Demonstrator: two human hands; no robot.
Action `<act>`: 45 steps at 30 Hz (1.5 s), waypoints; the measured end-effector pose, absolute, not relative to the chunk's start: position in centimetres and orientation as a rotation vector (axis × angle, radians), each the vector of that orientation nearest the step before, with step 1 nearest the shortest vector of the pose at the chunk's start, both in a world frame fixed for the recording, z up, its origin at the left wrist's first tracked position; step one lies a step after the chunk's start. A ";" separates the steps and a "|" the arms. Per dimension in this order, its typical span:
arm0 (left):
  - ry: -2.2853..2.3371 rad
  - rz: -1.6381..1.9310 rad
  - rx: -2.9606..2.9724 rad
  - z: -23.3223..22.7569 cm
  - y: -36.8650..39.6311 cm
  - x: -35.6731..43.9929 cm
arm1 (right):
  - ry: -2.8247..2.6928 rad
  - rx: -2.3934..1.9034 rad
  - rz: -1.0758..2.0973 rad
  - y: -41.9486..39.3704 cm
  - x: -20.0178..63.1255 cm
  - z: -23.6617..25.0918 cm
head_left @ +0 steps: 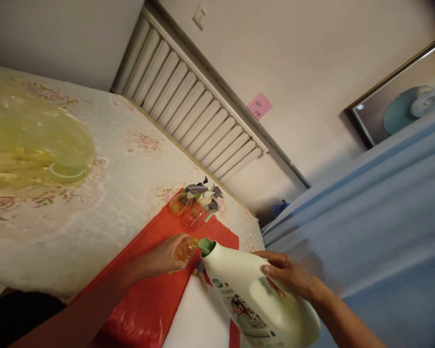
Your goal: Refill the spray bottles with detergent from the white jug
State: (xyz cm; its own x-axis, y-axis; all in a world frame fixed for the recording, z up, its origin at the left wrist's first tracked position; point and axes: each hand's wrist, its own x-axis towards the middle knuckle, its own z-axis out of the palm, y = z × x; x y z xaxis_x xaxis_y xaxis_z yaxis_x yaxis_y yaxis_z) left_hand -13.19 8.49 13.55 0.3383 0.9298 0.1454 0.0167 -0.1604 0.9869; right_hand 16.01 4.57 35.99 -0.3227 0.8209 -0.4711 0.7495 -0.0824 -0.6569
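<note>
My left hand (169,254) is wrapped round a small clear bottle (184,250) that looks orange against the red below. In my right hand (290,273) is the handle of a large cream-coloured detergent jug (255,290) with a printed label. The jug is tilted, and its green spout (206,245) meets or nearly meets the small bottle's mouth; whether liquid flows cannot be made out. Beyond my hands, several clear spray bottles (194,215) with dark trigger heads rest on a red plastic sheet (145,278).
A floral cloth (126,164) covers the surface under the red sheet. At the left lies a translucent yellow plastic bag (32,140). A white slatted radiator (199,101) borders the far side, and a blue curtain (377,208) hangs at the right. White material (199,314) lies beneath the jug.
</note>
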 end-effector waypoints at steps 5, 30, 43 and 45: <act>0.940 1.031 1.509 13.3 8.5 -13.2 | -2.100 -1.778 1.372 4.5 15.7 36.3; 0.945 1.079 1.475 13.7 8.1 -13.2 | -2.103 -1.789 1.358 4.3 15.2 36.6; 0.927 1.145 1.551 12.1 8.6 -12.3 | -1.994 -1.771 1.337 3.7 16.1 34.4; 0.941 1.150 1.567 12.1 8.6 -12.3 | -1.969 -1.767 1.339 3.6 16.1 34.2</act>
State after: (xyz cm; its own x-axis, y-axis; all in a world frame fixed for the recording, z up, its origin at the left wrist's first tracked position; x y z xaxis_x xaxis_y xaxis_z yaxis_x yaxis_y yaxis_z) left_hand -12.31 8.65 12.14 0.2638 0.9347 0.2383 0.0486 -0.2596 0.9645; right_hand 16.12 3.64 34.23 -0.2798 0.8648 -0.4170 0.7059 -0.1091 -0.6999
